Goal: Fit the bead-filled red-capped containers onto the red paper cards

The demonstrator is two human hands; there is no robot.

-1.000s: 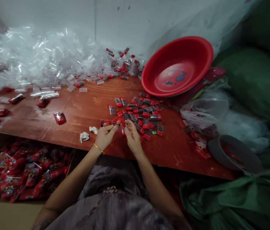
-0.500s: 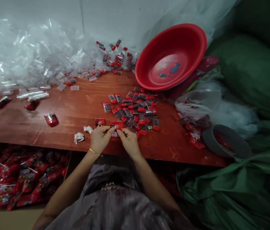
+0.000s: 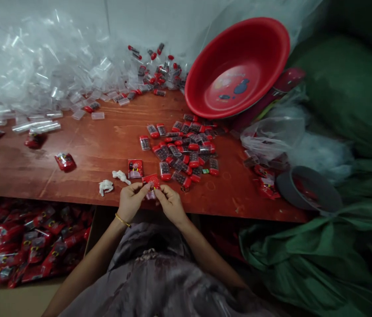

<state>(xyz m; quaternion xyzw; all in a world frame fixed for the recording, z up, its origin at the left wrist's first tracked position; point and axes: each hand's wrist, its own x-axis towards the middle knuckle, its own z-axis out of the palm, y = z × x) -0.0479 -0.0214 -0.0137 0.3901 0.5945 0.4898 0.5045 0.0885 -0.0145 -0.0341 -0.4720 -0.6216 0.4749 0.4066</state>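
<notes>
My left hand (image 3: 131, 201) and my right hand (image 3: 171, 204) meet at the table's front edge, thumbs and fingers closed on a small red printed packet (image 3: 151, 179). The packet is tilted, and its lower part looks pale and clear between my fingertips. Just beyond my left hand lies a flat red packet (image 3: 135, 169) with a dark and yellow print. Ahead of my right hand spreads a heap of small clear cases with red ends and dark contents (image 3: 194, 158). Two crumpled white scraps (image 3: 106, 186) rest left of my left hand.
Clear plastic sleeves (image 3: 40, 66) are piled at the back left. A red basin (image 3: 199, 83) leans at the back right, with a grey round container (image 3: 286, 191) nearer me. Below left, a box holds many filled red packets (image 3: 34, 246). Green cloth (image 3: 291, 251) hangs at right.
Both hands have drawn slightly down and left with the red packet, which now tilts. The flat packet and a clear case beyond my hands show more fully. The whole view has shifted a little.
</notes>
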